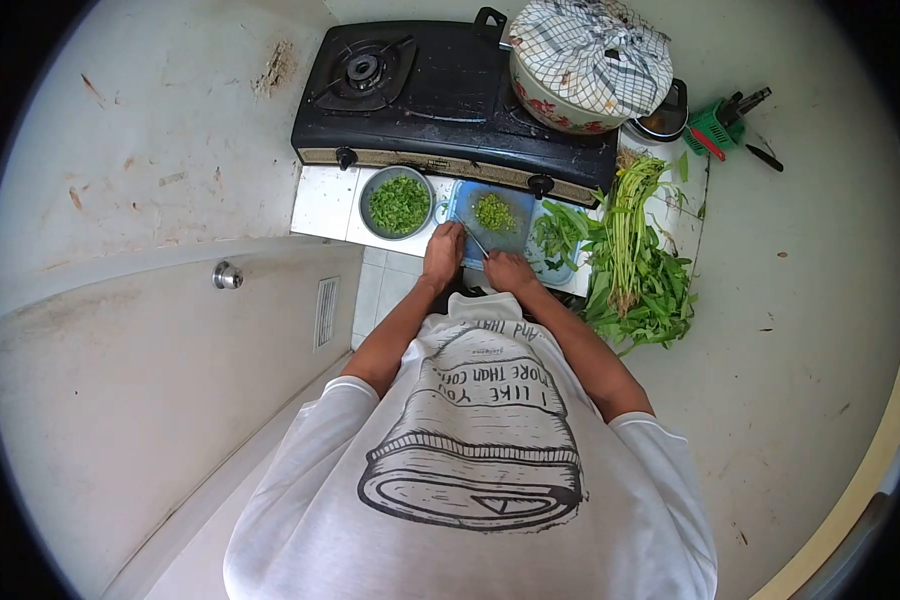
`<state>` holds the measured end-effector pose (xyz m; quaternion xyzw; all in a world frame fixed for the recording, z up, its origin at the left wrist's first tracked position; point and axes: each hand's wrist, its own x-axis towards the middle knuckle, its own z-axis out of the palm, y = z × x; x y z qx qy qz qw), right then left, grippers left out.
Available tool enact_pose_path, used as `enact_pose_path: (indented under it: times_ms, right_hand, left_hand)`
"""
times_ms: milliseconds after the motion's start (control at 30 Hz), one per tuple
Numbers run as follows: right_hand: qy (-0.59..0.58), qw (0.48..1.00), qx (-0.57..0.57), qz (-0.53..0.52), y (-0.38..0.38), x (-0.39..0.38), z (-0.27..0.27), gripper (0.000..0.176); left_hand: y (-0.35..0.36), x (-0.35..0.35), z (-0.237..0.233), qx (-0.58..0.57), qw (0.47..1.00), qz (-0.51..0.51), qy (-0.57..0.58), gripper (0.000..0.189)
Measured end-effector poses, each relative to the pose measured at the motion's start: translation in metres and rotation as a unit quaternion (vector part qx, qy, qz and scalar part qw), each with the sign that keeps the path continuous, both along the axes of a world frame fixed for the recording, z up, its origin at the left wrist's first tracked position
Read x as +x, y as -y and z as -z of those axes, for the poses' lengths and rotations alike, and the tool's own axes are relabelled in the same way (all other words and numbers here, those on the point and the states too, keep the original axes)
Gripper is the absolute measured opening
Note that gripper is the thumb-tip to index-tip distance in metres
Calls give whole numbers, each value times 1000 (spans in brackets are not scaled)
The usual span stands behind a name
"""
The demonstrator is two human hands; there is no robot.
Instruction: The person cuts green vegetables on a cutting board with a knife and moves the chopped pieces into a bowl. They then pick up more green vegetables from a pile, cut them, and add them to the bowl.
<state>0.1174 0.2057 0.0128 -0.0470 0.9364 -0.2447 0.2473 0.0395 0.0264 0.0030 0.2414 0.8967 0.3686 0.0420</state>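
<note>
A knife (475, 238) lies over the left part of a blue cutting board (523, 205), its handle end in my right hand (508, 270), whose fingers are wrapped round it. My left hand (444, 250) is at the board's left edge, near the blade tip, with its fingers closed; whether they hold anything is too small to tell. Chopped green pieces (493, 212) form a small pile on the board. Cut leaves (558, 235) cover its right side. A grey bowl (367, 222) of chopped greens stands left of the board.
Behind the board stands a black two-burner stove (440, 95), with a cloth-covered pot (570, 115) on its right. Long-stemmed leafy greens (630, 250) lie at the right. Farther right are a green basket (710, 125) with utensils and a small black-handled knife (764, 157).
</note>
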Motion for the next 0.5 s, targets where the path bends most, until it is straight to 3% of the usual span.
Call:
enact_pose_path:
  times_ms: [333,500]
  right_hand:
    - [5,997,-5,77,-9,17,-8,44]
    - [-12,999,-7,45,-11,18,-5,45]
  left_hand:
    - [-2,2,-10,44,998,-22,34,4]
    - [1,0,-4,30,999,-15,31,12]
